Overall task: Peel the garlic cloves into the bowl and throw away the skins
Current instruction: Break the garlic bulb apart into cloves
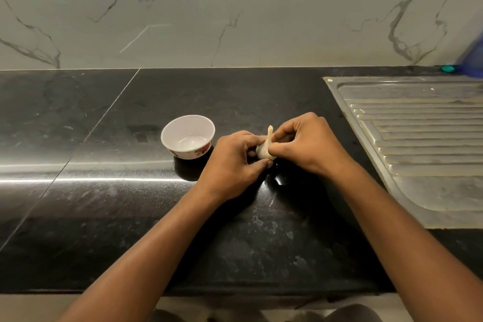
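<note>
At frame centre, the left hand and right hand pinch a garlic bulb above the dark surface, just right of the white bowl.

The garlic bulb — pale, papery, its dry stem pointing up — was pinched between the left hand and the right hand over the dark worktop. The small white bowl — flower-patterned outside — stood upright just left of it.
</note>
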`<state>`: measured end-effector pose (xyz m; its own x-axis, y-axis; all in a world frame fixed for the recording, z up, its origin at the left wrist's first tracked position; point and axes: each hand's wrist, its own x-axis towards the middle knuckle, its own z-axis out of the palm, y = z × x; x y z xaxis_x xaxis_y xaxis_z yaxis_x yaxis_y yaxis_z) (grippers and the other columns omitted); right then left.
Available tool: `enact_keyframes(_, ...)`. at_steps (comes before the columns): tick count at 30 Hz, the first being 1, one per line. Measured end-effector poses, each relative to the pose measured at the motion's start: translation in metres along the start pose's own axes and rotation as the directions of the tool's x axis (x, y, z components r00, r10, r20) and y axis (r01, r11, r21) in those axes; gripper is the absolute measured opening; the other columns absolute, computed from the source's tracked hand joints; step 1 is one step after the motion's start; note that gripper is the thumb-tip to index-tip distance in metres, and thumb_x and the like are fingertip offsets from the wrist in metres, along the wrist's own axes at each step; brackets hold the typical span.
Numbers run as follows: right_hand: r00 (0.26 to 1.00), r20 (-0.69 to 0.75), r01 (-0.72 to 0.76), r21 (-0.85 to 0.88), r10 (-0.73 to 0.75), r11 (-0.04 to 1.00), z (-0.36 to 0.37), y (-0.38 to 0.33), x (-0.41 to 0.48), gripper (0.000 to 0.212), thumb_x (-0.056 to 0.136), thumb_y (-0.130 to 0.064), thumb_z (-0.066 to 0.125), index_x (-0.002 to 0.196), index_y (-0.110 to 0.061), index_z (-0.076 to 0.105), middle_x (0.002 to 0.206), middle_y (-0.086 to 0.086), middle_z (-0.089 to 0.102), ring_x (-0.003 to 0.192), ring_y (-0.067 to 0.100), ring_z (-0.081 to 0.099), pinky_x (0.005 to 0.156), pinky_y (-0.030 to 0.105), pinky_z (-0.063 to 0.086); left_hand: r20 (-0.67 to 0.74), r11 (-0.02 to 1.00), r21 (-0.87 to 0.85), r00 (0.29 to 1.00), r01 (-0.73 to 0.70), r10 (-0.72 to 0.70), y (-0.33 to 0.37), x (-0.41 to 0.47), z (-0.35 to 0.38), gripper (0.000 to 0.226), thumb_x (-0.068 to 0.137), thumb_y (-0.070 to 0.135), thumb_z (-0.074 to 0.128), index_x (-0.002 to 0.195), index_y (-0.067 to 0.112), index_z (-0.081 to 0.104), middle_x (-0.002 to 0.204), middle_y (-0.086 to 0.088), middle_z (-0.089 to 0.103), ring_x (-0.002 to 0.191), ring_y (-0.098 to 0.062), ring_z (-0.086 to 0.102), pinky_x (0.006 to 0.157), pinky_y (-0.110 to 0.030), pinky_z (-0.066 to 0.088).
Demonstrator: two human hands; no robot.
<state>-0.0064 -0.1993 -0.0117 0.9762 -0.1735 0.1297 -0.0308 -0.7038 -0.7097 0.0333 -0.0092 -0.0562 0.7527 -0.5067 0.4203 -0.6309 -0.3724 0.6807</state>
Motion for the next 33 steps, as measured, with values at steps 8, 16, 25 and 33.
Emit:
enact_keyframes(8, 0.997, -0.061, 0.041, -0.015, -0.042, 0.999, 0.006, -0.007, -0.009, 0.008, 0.073, -0.024, 0.078, 0.075, -0.028, 0.085, 0.065, -0.010, 0.075, 0.068, 0.005, 0.072, 0.064, 0.035, 0.062, -0.019, 1.000, 0.021, 1.000, -0.001, 0.002, 0.001, 0.000, -0.001, 0.042, 0.083, 0.025, 0.087, 0.123, 0.026, 0.078, 0.098, 0.011, 0.075, 0.092, -0.007, 0.071, 0.083, -0.034, 0.060)
enact_keyframes(16, 0.997, -0.061, 0.041, 0.039, -0.039, 0.998, 0.009, -0.003, -0.012, 0.010, 0.079, -0.022, 0.079, 0.079, -0.028, 0.087, 0.068, -0.010, 0.077, 0.069, 0.004, 0.074, 0.066, 0.027, 0.061, -0.040, 1.000, 0.024, 0.999, -0.010, 0.011, 0.003, -0.001, -0.002, 0.039, 0.081, 0.023, 0.088, 0.120, 0.025, 0.080, 0.094, 0.010, 0.075, 0.087, -0.005, 0.071, 0.080, -0.028, 0.059)
enact_keyframes(25, 0.974, 0.214, -0.096, 0.095, 0.074, 0.991, -0.009, 0.001, 0.003, 0.012, 0.088, -0.020, 0.077, 0.089, -0.026, 0.087, 0.084, -0.003, 0.082, 0.086, 0.015, 0.080, 0.089, 0.042, 0.066, -0.023, 1.000, 0.020, 1.000, -0.013, 0.014, 0.006, -0.002, -0.005, 0.038, 0.081, 0.026, 0.090, 0.119, 0.023, 0.081, 0.095, 0.011, 0.075, 0.087, -0.005, 0.072, 0.081, -0.031, 0.061)
enact_keyframes(33, 0.999, -0.011, 0.035, -0.094, -0.036, 0.995, 0.010, -0.001, -0.006, 0.022, 0.083, -0.012, 0.071, 0.089, -0.027, 0.087, 0.069, -0.007, 0.074, 0.066, 0.007, 0.069, 0.057, 0.026, 0.053, -0.041, 0.999, 0.051, 0.999, -0.011, 0.013, 0.007, -0.005, -0.004, 0.041, 0.080, 0.028, 0.090, 0.120, 0.026, 0.080, 0.089, 0.011, 0.074, 0.083, -0.006, 0.071, 0.077, -0.029, 0.060)
